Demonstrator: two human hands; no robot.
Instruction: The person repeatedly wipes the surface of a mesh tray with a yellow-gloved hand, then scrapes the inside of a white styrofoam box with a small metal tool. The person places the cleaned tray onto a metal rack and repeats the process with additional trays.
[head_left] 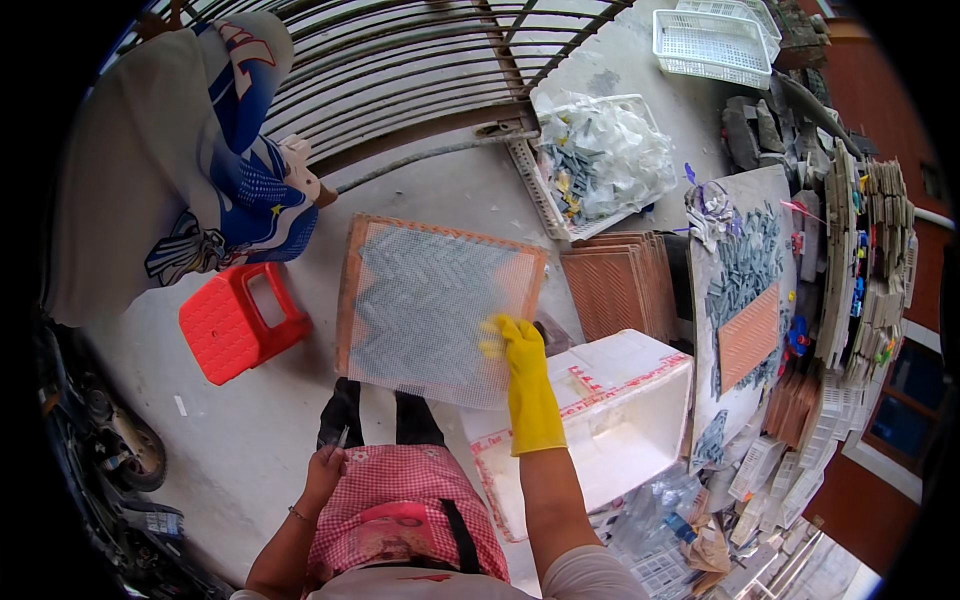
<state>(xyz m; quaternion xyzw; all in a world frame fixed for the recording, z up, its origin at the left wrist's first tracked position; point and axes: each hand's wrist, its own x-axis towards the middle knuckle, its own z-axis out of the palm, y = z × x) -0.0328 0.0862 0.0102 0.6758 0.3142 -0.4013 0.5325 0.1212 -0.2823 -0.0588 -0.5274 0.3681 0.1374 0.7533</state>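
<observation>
My right hand (pixel 521 355), in a yellow rubber glove, is at the right part of a sheet of white mesh (pixel 430 300). Its fingertips are smeared by motion, so their grip is unclear. Grey tile strips in a herringbone pattern show through the mesh, on an orange-brown ridged board (pixel 537 275). My bare left hand (pixel 325 468) is closed low on the left, away from the board, around a small thin tool with a pale tip (pixel 343 437). Most of that tool is hidden by the fingers.
A red plastic stool (pixel 235 325) stands left, beside another person (pixel 245 190). An open white foam box (pixel 625 440) is right of my glove. Farther right, a table (pixel 708 420) carries loose grey strips and a ridged board. A white crate (pixel 550 205) holds strips and plastic.
</observation>
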